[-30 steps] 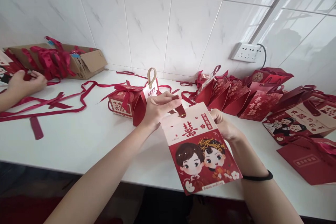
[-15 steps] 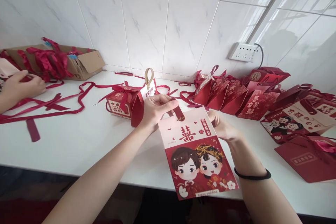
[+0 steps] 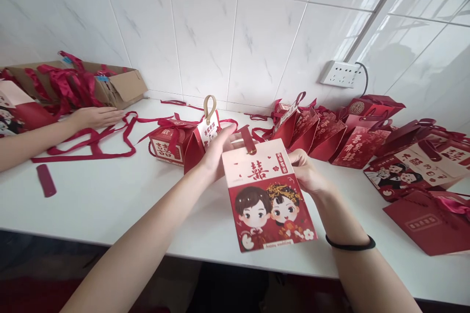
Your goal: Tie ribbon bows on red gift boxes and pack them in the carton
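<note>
A red and cream wedding gift box (image 3: 273, 210), printed with two cartoon figures, is held up tilted in front of me over the table's front edge. A short dark red strap handle (image 3: 248, 140) sticks up from its top. My right hand (image 3: 307, 172) pinches the box's upper right edge. At the upper left corner, my left hand (image 3: 217, 155) curls round behind the box and strap, its fingertips partly hidden. Just beyond my left hand stand a bow-tied box (image 3: 169, 144) and a box with a beige loop handle (image 3: 209, 129).
Several finished red boxes (image 3: 330, 134) crowd the right side. At left, another person's hand (image 3: 97, 118) lies by loose red ribbon (image 3: 91, 158) and a cardboard carton (image 3: 125, 89) of ribbons. A loose strap (image 3: 46, 181) lies on the white table (image 3: 121, 205). A power strip (image 3: 340, 74) hangs on the wall.
The box has shifted slightly up and left. My left hand has gone from pinching the strap's top to behind it. The other person's hand has moved right, shifting the ribbon.
</note>
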The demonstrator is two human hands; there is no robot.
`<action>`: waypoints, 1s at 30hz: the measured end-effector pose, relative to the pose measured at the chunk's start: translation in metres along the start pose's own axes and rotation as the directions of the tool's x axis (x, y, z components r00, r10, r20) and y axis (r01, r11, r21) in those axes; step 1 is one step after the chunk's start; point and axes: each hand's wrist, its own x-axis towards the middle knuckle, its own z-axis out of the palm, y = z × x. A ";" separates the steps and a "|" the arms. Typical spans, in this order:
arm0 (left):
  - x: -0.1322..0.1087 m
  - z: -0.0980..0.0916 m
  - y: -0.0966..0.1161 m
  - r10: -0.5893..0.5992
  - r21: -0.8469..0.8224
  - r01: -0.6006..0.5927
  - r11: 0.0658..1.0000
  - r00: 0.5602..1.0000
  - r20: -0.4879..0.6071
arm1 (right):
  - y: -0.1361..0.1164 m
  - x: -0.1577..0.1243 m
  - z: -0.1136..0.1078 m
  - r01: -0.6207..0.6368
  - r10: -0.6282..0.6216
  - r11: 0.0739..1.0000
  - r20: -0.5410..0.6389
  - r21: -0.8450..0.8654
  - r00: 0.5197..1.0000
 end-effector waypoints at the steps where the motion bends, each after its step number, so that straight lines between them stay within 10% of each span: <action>1: 0.000 0.000 -0.001 -0.032 -0.001 0.032 0.999 0.999 0.008 | 0.001 0.001 0.001 0.003 -0.003 1.000 -0.031 0.007 1.000; 19: -0.003 0.005 -0.008 0.373 0.450 -0.305 0.839 0.925 -0.067 | 0.003 0.004 0.002 -0.085 0.085 0.996 -0.217 0.007 0.972; 25: -0.010 0.011 -0.018 0.768 0.687 -0.644 0.336 0.610 0.195 | -0.003 0.004 0.022 0.076 -0.183 0.973 -0.523 -0.219 0.833; 30: -0.013 0.014 -0.024 0.842 0.626 -0.761 0.168 0.441 0.311 | -0.003 0.000 0.044 0.185 -0.493 0.795 -0.437 -0.578 0.752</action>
